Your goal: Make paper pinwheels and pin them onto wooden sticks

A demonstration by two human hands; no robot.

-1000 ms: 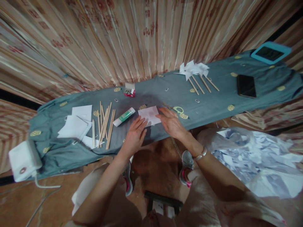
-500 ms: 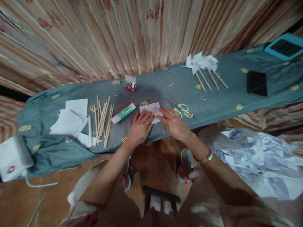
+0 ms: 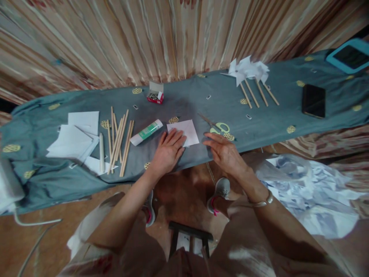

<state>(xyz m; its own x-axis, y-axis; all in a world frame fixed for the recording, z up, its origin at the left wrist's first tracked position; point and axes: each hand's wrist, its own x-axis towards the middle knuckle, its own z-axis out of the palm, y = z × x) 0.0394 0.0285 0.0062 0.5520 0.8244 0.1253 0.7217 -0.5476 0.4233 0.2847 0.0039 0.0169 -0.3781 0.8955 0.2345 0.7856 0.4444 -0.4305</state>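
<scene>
A square white paper with faint crease lines lies on the cloth-covered table. My left hand rests with its fingers spread over the paper's left part. My right hand hovers just right of the paper, apart from it, fingers stretched out and holding nothing. Beyond that hand lie scissors with light green handles. Left of the paper is a white and green glue tube. A small red box of metal pins or tacks stands open behind it.
Several wooden sticks, a white pen-like tool and a stack of white paper lie left. Paper pinwheels on sticks, a dark phone and a blue-framed tablet lie right. A bag of paper scraps stands below.
My right hand has lifted off the paper and moved right. The paper's right side now shows lying flat. My left hand stays on it. The view has shifted slightly.
</scene>
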